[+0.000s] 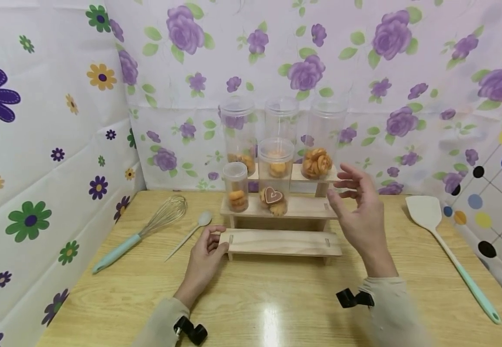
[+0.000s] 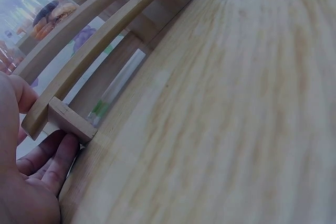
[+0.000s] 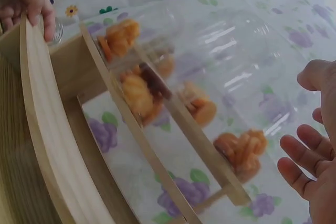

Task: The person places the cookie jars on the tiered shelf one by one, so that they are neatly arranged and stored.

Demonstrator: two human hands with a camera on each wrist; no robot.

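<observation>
A three-step wooden display stand (image 1: 278, 242) sits on the table. My left hand (image 1: 204, 255) holds the left end of its lowest step; in the left wrist view the fingers (image 2: 65, 161) lie against the step's end leg. Raised beside the stand's right end, my right hand (image 1: 360, 217) has its fingers loosely spread, holding nothing. The middle step bears a short clear jar (image 1: 235, 188) of cookies and a taller jar (image 1: 275, 168) with a heart-shaped cookie inside. On the top step stand three tall clear jars, the rightmost jar (image 1: 320, 140) nearest my right hand.
To the left lie a whisk (image 1: 146, 231) with a blue handle and a small pale spoon (image 1: 198, 224). A white spatula (image 1: 443, 246) with a mint handle lies at the right. Flowered cloth (image 1: 181, 96) hangs close behind the stand.
</observation>
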